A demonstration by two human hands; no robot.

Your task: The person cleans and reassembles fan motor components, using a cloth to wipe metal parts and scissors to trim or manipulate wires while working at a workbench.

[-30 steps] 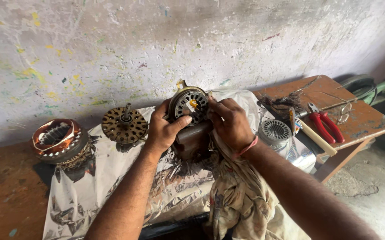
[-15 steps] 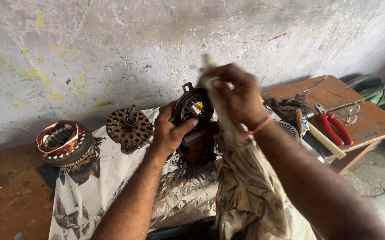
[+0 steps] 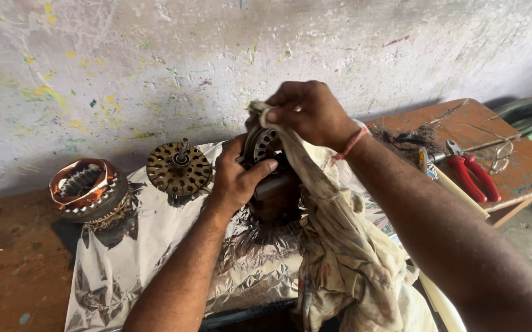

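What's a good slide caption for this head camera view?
Left hand steadies a motor part while right hand presses a cloth against it.

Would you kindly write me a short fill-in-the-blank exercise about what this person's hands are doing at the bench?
1. The right hand presses a ____ onto the motor part.
2. The left hand grips the motor part from its ____ side.
3. The pliers on the wooden table have ____ handles.
4. The copper coil lies at the foil sheet's ____ edge.

Missing words: cloth; left; red; left
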